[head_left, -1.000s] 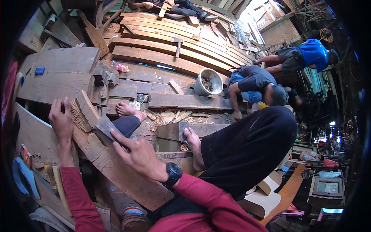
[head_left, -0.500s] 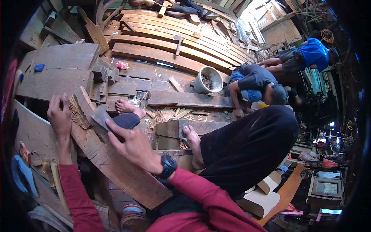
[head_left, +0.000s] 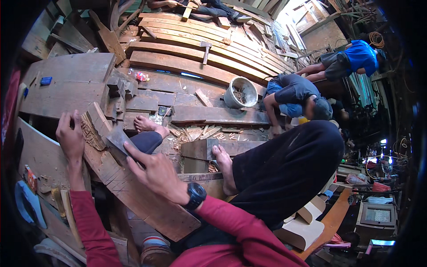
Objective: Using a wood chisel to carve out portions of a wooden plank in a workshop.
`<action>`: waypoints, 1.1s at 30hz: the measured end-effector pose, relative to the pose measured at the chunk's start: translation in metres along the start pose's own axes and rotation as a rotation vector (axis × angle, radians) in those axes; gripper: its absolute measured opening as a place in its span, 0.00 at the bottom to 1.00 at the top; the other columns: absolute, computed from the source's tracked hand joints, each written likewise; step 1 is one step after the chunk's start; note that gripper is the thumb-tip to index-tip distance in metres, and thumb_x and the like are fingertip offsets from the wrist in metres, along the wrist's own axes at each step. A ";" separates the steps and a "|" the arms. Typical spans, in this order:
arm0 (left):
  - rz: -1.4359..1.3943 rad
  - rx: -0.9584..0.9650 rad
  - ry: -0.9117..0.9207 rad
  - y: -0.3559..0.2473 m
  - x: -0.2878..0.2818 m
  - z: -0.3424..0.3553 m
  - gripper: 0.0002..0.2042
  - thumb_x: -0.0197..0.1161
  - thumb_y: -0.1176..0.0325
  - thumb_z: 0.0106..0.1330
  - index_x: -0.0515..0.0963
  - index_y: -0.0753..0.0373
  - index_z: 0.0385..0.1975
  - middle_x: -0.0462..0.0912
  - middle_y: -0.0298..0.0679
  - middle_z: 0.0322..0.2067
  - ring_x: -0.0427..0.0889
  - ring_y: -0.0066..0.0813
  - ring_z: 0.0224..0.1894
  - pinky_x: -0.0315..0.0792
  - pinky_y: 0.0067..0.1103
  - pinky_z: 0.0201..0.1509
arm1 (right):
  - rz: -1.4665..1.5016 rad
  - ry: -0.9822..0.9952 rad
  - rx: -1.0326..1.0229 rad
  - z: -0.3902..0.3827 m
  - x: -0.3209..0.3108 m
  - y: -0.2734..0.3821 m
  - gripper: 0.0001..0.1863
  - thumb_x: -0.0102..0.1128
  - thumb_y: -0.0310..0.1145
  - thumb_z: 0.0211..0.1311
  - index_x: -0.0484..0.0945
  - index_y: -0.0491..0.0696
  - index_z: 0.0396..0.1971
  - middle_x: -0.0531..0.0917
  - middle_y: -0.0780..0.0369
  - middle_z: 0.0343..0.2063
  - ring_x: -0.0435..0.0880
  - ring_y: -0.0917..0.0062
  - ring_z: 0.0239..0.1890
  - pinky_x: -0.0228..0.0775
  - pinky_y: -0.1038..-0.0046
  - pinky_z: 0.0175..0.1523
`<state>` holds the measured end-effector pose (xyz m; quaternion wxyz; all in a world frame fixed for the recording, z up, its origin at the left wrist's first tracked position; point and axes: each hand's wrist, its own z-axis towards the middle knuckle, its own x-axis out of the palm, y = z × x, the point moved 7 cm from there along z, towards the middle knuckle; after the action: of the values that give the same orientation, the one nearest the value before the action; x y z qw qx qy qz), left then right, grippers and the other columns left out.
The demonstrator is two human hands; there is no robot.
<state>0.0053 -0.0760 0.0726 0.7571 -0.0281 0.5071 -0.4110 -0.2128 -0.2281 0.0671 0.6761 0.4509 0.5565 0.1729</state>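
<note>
- Your right hand (head_left: 161, 175) clamped a blade (head_left: 118, 139) over the near, slanting plank (head_left: 142, 200), likely for control.
- Your left hand (head_left: 71, 135), by its far left end, perhaps steadied it; I couldn't tell its grip.

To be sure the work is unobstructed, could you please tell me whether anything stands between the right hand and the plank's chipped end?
Only the flat metal blade held in the right hand visibly lies between it and the chipped end; the left hand is on that end's other side.

Dark-lined brown plank (head_left: 138, 196) — grey blade (head_left: 117, 139)
</note>
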 end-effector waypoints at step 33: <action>0.020 0.018 -0.022 0.001 -0.004 0.000 0.14 0.57 0.67 0.71 0.70 0.72 0.27 0.71 0.50 0.27 0.71 0.52 0.29 0.65 0.36 0.35 | 0.064 0.025 0.006 -0.006 -0.001 0.003 0.19 0.58 0.39 0.65 0.79 0.54 0.55 0.78 0.48 0.17 0.80 0.55 0.20 0.71 0.59 0.29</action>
<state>0.0057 -0.0728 0.0750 0.7670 -0.0204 0.4952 -0.4075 -0.2176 -0.2251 0.0700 0.6619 0.4683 0.5506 0.1985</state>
